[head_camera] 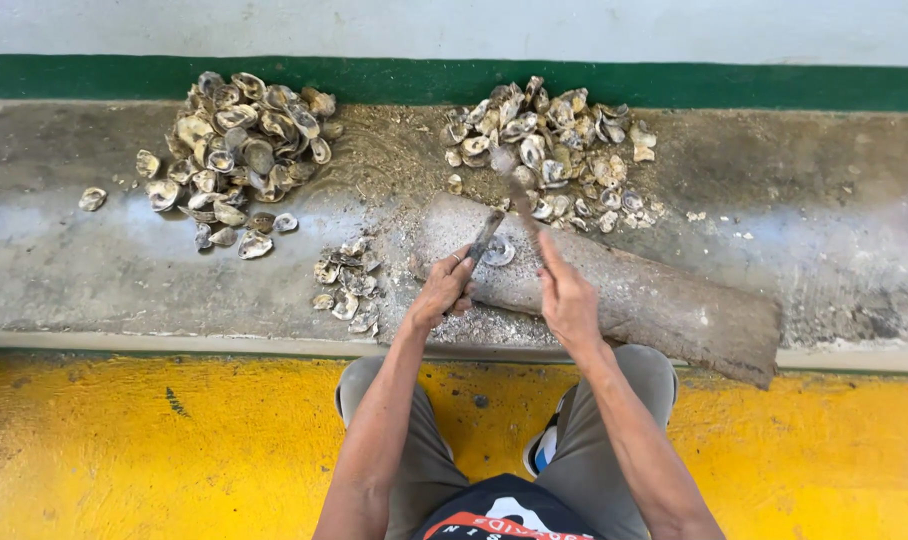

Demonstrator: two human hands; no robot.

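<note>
The person is crouching on a yellow-painted floor [174, 450], knees pointing toward a grey concrete ledge [94, 270] whose near edge is running left to right just in front of the legs. A long, weathered grey wooden block [654, 300] is lying slantwise on the ledge, its right end jutting past the near edge and over the floor.

The left hand [442, 290] is curling its fingers together around a short dark metal tool [484, 236], pressing it against a pale open oyster shell [498, 251] that is resting on the upper left part of the block. The right hand [566, 300] is gripping the handle of a slim hammer-like tool [519, 195], fingers wrapped tight, with the blurred head raised above the shell and over the near fringe of the right-hand heap.

A big heap of grey-white oyster shells [239, 150] is sitting at the far left of the ledge, a second heap of shells [549, 145] at the far middle just beyond the block, and a small cluster of opened shells [346, 285] just left of the left hand. A green painted band [774, 88] is bordering the ledge's far edge below a pale wall.

Bare ledge is lying between the two large heaps, and right of the second heap.
</note>
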